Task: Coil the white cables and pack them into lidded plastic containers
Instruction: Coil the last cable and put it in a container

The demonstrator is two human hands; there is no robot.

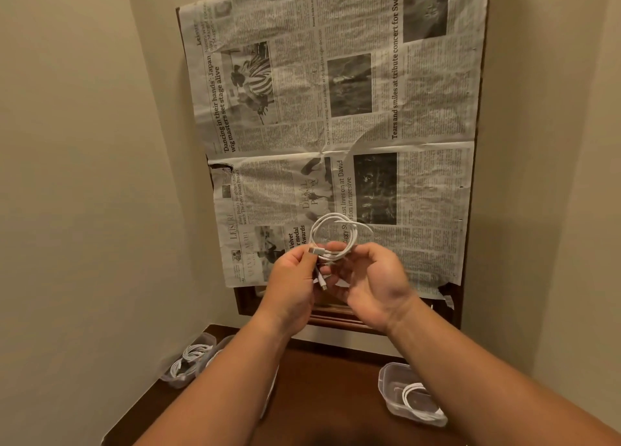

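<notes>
Newspaper (336,126), spread sheets, covering a dark-framed panel on the wall ahead of you; no part of the job.

Bench (329,378), dark wood, below your forearms; carries both containers.

Right container (386,378), clear plastic, lid off, on the right of the bench just beside your right forearm; one white coil lies in it.

Left container (169,378), clear plastic, lid off, at the far-left corner of the bench; several white coils inside, partly hidden by your left forearm.

Right hand (373,284): grip curled round the bottom of the loops, close beside the left hand.

Left hand (295,277): grip narrow, thumb and fingers pinching the USB plug (315,250) at one end of the line.

White cable (332,235), raised before the newspaper, well above the bench: a few round loops standing up from both grips, the face of the ring turned toward you, one strand springing loose to the right at the top.

Loose tail (322,282), with a small connector, hanging down between your two hands; not yet wound in.

Judgement: the coil looks nearly made, with only the tail left to wind. The ring stands above and beyond your grips, while both containers lie below and nearer your body. The right hand carries the loops and is closer to the right container, which looks the emptier. Expect the loops to spring open if that grip slackens on the way down.
</notes>
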